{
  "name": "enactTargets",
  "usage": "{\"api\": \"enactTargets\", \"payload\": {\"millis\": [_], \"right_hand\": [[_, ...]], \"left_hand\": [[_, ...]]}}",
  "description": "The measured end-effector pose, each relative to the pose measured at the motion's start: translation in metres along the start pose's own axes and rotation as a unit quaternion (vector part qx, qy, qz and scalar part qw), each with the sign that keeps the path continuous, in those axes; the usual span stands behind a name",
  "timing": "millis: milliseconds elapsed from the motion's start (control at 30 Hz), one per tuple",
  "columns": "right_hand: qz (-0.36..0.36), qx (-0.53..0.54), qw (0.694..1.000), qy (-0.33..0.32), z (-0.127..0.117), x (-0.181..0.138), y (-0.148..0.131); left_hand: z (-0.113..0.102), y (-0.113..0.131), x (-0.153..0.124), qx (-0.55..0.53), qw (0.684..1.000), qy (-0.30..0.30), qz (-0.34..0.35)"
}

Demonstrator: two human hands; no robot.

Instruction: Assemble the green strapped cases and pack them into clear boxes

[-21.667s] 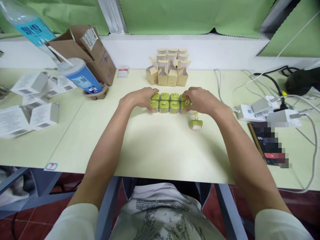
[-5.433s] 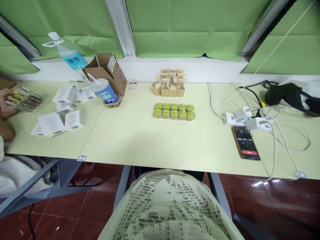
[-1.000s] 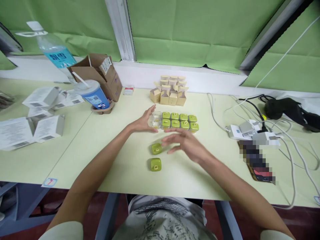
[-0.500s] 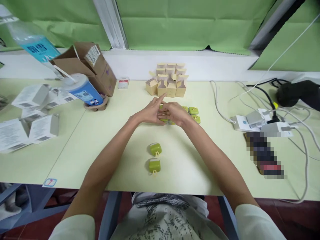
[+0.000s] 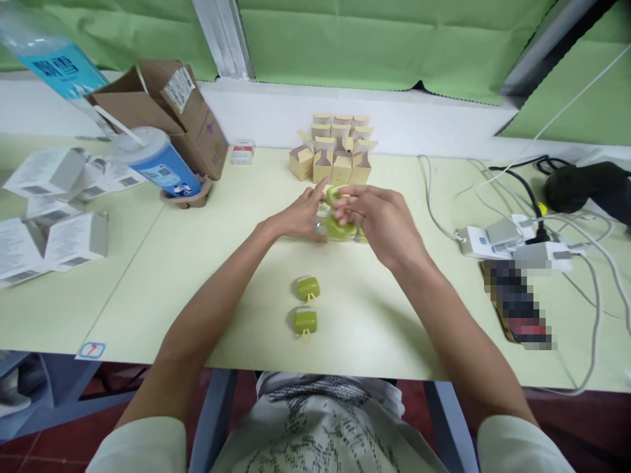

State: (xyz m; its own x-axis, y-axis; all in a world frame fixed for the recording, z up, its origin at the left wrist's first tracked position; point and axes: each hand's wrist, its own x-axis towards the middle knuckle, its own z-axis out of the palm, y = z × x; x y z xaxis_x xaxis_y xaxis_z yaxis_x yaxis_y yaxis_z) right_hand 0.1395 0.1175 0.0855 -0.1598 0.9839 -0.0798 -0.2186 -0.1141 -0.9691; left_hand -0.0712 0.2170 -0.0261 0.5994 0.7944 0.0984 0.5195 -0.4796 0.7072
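My left hand (image 5: 298,218) is open, thumb and fingers spread beside the left side of a cluster of small green cases (image 5: 341,230). My right hand (image 5: 382,213) is over that cluster, its fingers closed on a small green case (image 5: 334,194) at their tips. Motion blur and the right hand hide part of the cluster. Nearer to me lie two more glossy green cases, one (image 5: 308,288) behind the other (image 5: 305,320), each with a pale yellow loop.
Small open cream boxes (image 5: 323,167) stand in rows by the wall. On the left are a brown carton (image 5: 204,141), a blue cup (image 5: 170,171), a tilted bottle (image 5: 69,69) and white boxes (image 5: 76,240). A power strip (image 5: 476,244), cables and a phone (image 5: 513,302) lie right.
My hands, close together before, have moved apart. My right hand has shifted to the right and lifted with a green case in its fingers. My left hand stays near the cluster.
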Motion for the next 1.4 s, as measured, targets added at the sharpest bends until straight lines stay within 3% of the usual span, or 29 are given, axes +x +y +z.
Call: {"api": "enactTargets", "payload": {"millis": [67, 167, 300, 533, 633, 700, 800, 900, 1000, 1133, 1400], "right_hand": [[0.006, -0.008, 1.0, -0.001, -0.007, -0.027, 0.006], [0.052, -0.007, 0.999, 0.002, -0.015, -0.061, 0.04], [0.134, 0.012, 0.991, -0.021, -0.02, -0.086, 0.079], [0.245, 0.062, 0.964, -0.076, -0.037, -0.118, 0.061], [0.243, 0.042, 0.967, -0.07, -0.049, -0.122, 0.049], [0.19, 0.02, 0.98, -0.047, -0.057, -0.108, 0.037], [0.088, 0.003, 0.996, 0.013, -0.066, -0.06, 0.014], [0.101, 0.012, 0.995, 0.002, -0.067, -0.002, -0.002], [0.15, 0.023, 0.988, -0.008, -0.059, 0.037, -0.001], [0.184, -0.016, 0.982, -0.027, -0.046, 0.051, 0.017], [0.16, -0.007, 0.987, 0.004, -0.041, 0.065, 0.036]], "left_hand": [[0.0, -0.002, 0.0, 0.005, 1.0, -0.007, 0.016], [-0.001, -0.005, 0.001, 0.012, 0.999, -0.008, 0.034], [-0.001, -0.006, 0.0, 0.01, 0.999, -0.01, 0.035], [-0.005, 0.006, -0.002, -0.007, 1.0, 0.004, 0.03], [-0.009, 0.015, -0.004, -0.027, 0.998, 0.019, 0.055], [-0.009, 0.022, -0.003, -0.031, 0.997, 0.013, 0.067], [-0.002, 0.029, 0.005, -0.007, 0.998, -0.007, 0.06], [0.008, 0.031, 0.019, 0.013, 0.999, -0.012, 0.047], [0.017, 0.03, 0.03, 0.023, 0.999, -0.017, 0.04], [0.021, 0.028, 0.031, 0.014, 0.999, -0.011, 0.043], [0.021, 0.025, 0.029, -0.019, 0.999, -0.013, 0.046]]}}
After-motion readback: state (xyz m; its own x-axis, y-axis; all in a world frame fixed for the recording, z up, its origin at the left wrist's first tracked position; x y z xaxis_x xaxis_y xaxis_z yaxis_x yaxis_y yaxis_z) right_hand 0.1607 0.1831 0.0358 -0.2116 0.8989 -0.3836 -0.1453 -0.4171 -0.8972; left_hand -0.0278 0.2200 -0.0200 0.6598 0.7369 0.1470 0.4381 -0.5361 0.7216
